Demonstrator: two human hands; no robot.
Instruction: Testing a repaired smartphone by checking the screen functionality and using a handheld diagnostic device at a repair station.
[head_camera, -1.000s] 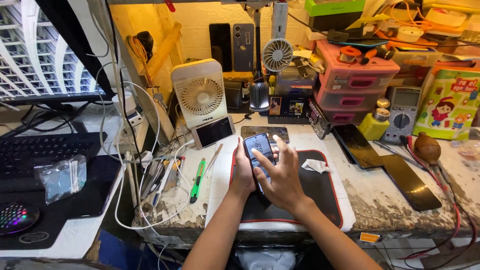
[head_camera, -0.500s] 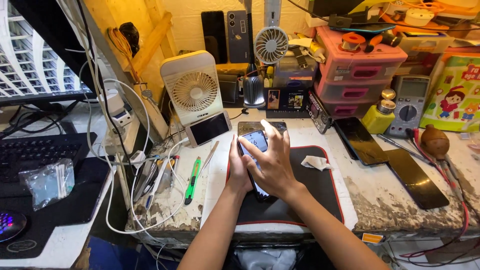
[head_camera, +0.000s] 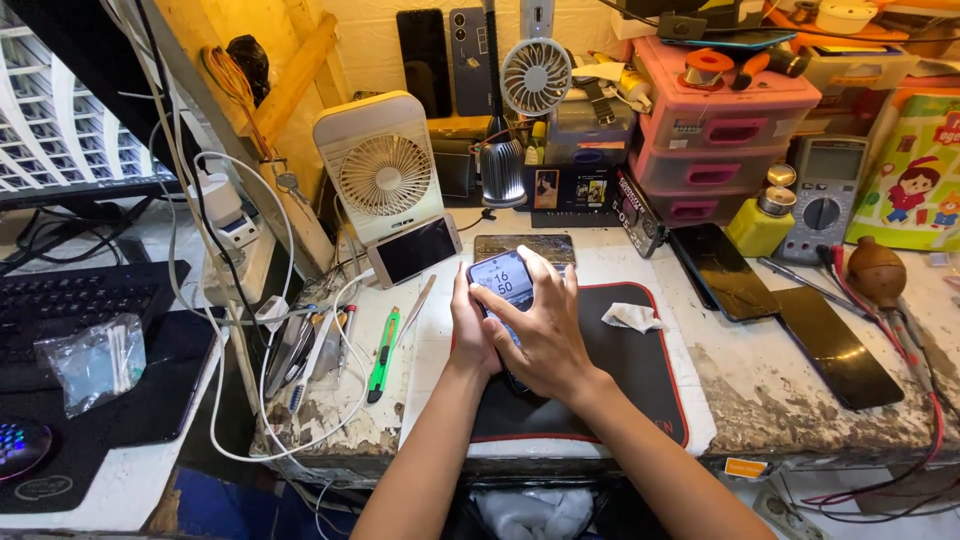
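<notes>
Centrally, a smartphone (head_camera: 507, 285) with a lit screen is being held above the black mat (head_camera: 640, 385) with red edging, which is lying at the front edge of the desk (head_camera: 780, 400). Its long axis is running from the person toward the back of the desk, the top end pointing away. The left hand (head_camera: 468, 335) is gripping the phone along its left edge, while the right hand (head_camera: 545, 335) is covering its lower half from the right, fingers curled over the glass and thumb reaching toward the screen; both are grasping the phone, the right lying uppermost. Just beyond the phone another handset (head_camera: 525, 247) is lying flat, and a crumpled white tissue (head_camera: 632, 318) is resting on the mat to the right. Toward the left edge a green utility knife (head_camera: 382, 353) is lying among cables, behind it a phone (head_camera: 415, 250) leaning against a cream fan (head_camera: 380, 170). Two dark screen panels (head_camera: 775, 300) are lying toward the right edge, near a yellow multimeter (head_camera: 825, 195).
</notes>
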